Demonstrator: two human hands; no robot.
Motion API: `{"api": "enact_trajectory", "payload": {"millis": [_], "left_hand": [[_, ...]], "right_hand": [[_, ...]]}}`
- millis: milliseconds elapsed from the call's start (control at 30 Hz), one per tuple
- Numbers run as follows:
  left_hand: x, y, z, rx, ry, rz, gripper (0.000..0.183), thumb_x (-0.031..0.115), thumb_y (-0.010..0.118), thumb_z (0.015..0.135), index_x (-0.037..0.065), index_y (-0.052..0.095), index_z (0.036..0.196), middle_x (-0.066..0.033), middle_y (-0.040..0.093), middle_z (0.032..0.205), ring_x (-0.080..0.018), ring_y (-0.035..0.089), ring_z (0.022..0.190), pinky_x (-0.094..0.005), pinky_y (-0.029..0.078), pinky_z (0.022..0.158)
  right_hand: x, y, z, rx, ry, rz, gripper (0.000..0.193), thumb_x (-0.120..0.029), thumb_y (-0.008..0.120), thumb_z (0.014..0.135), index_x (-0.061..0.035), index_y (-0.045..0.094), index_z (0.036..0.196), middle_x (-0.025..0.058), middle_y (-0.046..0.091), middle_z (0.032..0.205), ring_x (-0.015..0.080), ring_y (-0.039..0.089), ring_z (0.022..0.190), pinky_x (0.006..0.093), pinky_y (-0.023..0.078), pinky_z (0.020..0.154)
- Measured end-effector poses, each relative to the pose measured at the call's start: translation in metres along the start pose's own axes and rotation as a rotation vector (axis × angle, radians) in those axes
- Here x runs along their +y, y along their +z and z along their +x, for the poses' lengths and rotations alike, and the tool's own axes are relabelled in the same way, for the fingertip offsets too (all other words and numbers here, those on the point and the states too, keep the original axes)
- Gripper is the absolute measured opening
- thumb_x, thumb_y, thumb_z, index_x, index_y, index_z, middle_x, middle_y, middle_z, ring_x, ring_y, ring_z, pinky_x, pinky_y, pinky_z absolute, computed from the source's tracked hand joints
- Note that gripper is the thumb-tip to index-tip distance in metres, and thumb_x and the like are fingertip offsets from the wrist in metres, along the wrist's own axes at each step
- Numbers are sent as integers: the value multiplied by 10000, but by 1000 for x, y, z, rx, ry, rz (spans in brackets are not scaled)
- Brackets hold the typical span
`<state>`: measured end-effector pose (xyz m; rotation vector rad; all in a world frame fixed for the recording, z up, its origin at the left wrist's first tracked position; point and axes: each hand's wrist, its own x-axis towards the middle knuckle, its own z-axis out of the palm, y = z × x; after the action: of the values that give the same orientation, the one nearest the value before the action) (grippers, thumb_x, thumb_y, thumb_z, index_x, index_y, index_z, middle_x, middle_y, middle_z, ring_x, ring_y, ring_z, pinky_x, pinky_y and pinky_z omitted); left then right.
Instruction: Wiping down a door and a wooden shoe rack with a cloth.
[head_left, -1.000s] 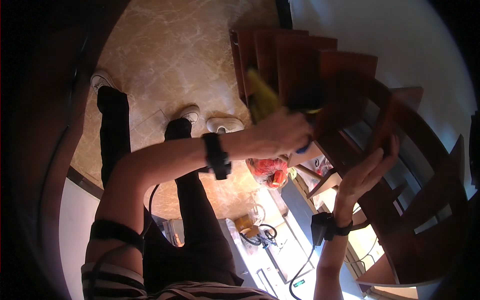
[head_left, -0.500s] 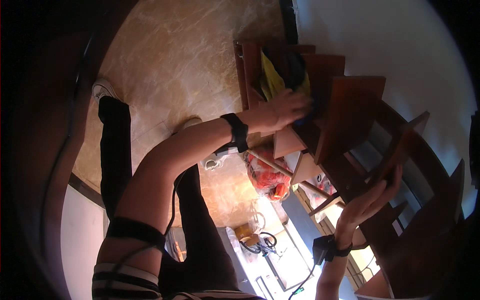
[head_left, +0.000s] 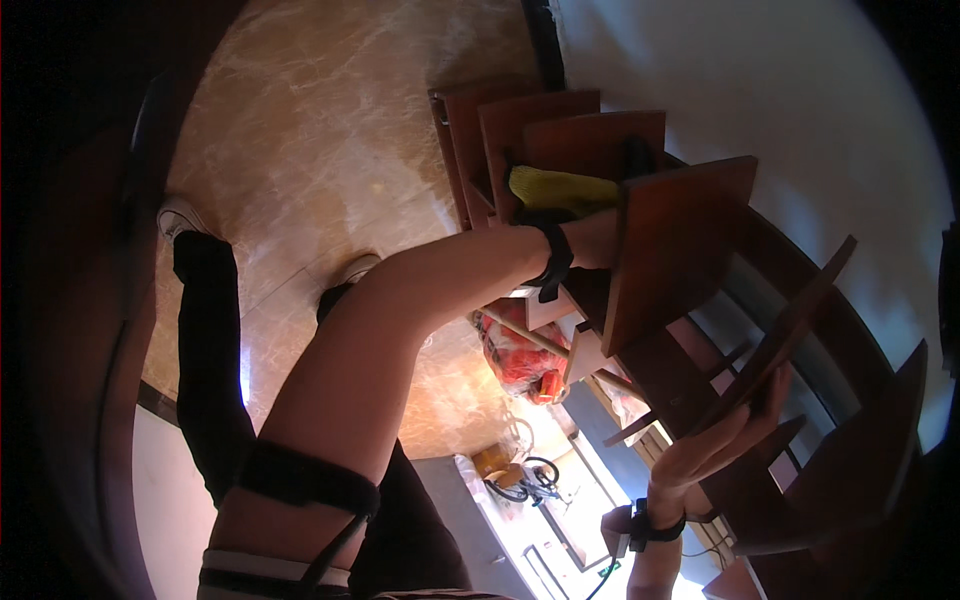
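Yellow cloth (head_left: 563,188) beside left wrist (head_left: 596,240); grip hidden, behind brown board (head_left: 680,245)

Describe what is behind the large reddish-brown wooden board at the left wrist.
The bare left forearm extends behind it, beside an oblong yellow-green item. The board hides the left hand.

The large brown board (head_left: 685,250) is made of smooth wood, finished with a low sheen. Just left of it, a yellow item (head_left: 565,188) is seen, apparently made of matt, textured cloth, though shaded. Farther left of the board, the floor (head_left: 320,100) is surfaced in glossy, marbled tile. To its lower left, a red bundle (head_left: 512,350) is covered in shiny, crinkled plastic.
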<state>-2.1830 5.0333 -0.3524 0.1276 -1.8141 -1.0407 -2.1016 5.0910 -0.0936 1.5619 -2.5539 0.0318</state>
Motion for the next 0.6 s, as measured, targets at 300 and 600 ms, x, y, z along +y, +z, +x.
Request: {"api": "enact_trajectory", "payload": {"millis": [300,600], "left_hand": [[-71,-3,9,-259,-247,47,180,208,501,829,113,635,904,-49,563,957,-226,506,1016,-600,261,985],[-78,-43,20,-204,-243,710,311,197,528,824,167,509,1133,-37,459,1125,-222,416,1118,-578,429,650]], "right_hand": [[-1,1,-4,-39,23,4,473,-230,230,898,8,289,1303,210,277,1386,368,277,1280,486,236,1056],[-1,1,-3,69,41,-24,492,-337,259,911,-21,377,1270,171,393,1320,301,405,1201,416,319,1000]]}}
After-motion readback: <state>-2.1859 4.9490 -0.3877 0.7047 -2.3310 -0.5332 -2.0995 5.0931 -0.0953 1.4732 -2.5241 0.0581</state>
